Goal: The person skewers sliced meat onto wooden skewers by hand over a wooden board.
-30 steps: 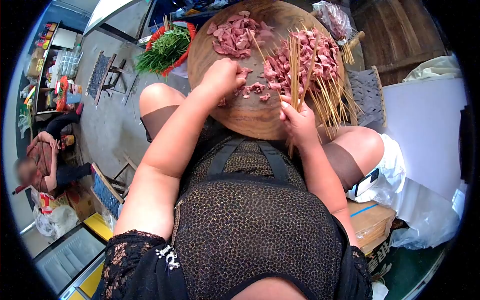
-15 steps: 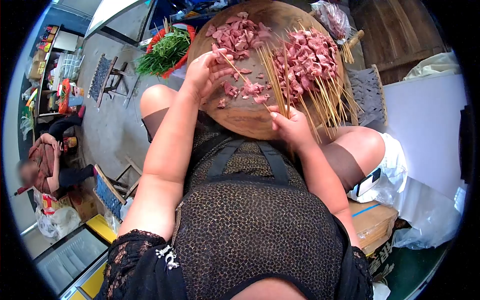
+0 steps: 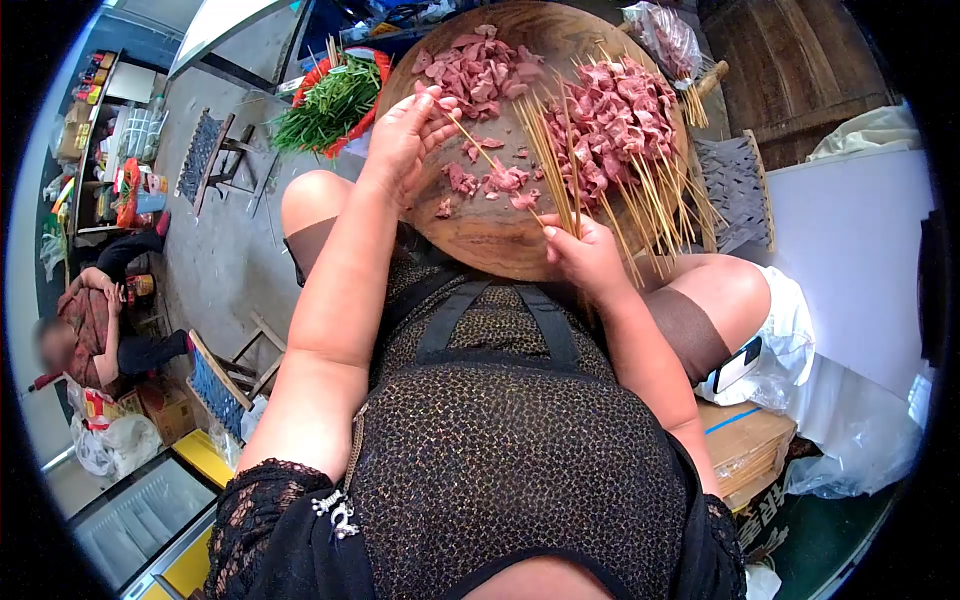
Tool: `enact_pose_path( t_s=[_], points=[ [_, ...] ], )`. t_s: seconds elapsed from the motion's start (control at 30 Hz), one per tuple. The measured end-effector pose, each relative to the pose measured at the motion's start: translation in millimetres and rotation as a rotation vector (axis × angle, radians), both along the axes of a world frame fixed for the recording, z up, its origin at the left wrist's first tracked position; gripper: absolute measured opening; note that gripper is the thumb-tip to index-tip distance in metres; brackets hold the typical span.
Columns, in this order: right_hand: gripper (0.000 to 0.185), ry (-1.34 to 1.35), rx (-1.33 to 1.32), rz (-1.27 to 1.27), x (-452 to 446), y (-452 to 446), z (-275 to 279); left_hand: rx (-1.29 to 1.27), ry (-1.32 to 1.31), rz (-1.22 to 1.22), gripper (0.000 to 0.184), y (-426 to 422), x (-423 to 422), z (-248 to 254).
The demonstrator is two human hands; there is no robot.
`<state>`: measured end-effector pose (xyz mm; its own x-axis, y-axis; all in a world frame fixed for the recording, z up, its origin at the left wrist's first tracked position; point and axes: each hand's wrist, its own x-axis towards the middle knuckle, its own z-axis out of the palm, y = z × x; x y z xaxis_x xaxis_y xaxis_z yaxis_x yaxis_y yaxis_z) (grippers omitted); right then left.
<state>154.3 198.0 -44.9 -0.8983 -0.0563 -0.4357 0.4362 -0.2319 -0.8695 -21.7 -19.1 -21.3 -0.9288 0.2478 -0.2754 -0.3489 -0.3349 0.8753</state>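
Observation:
My left hand point(image 3: 405, 140) is closed in a pinch on a small piece of raw meat point(image 3: 447, 103), by the tip of a bamboo skewer point(image 3: 468, 134). Lower down, a few pieces of meat point(image 3: 507, 180) sit on that slanting skewer. Its other end runs to my right hand point(image 3: 588, 252), which is wrapped round a bundle of bare bamboo skewers point(image 3: 545, 150). Both hands are over a round wooden board point(image 3: 470, 235). At its far side lies a heap of loose cut meat point(image 3: 480, 70). Loaded meat skewers point(image 3: 620, 115) are piled to the right, sticks toward me.
Left of the board stands a red basket of green vegetables point(image 3: 335, 105). A bag of skewers point(image 3: 668, 45) lies beyond its right edge. Woven stools point(image 3: 735, 185) stand around, and a phone point(image 3: 737, 366) lies by my right leg. Another person point(image 3: 95, 310) sits far left.
My left fingers have shifted slightly at the skewer's tip, and the meat between them shows less. My right hand has barely moved.

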Motion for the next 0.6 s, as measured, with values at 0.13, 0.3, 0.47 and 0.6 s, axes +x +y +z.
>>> enact_pose_path(
  t_s=[0.13,0.3,0.47,0.6],
  points=[
    [0.021,-0.047,0.004,0.025,-0.7,1.4,10.2,-0.068,0.019,-0.049,0.029,-2.8,-1.6,0.3],
    [0.021,-0.032,-0.003,0.056,1.0,6.4,6.8,-0.13,-0.044,-0.115,0.025,-7.1,-1.7,12.5],
    [0.021,-0.05,0.001,0.091,1.4,9.6,11.9,-0.221,-0.078,-0.186,0.024,-9.9,-2.7,20.7],
    [0.02,-0.043,-0.025,0.095,1.0,11.1,13.5,-0.288,-0.071,-0.238,0.026,-10.0,-2.4,22.8]
  ],
)
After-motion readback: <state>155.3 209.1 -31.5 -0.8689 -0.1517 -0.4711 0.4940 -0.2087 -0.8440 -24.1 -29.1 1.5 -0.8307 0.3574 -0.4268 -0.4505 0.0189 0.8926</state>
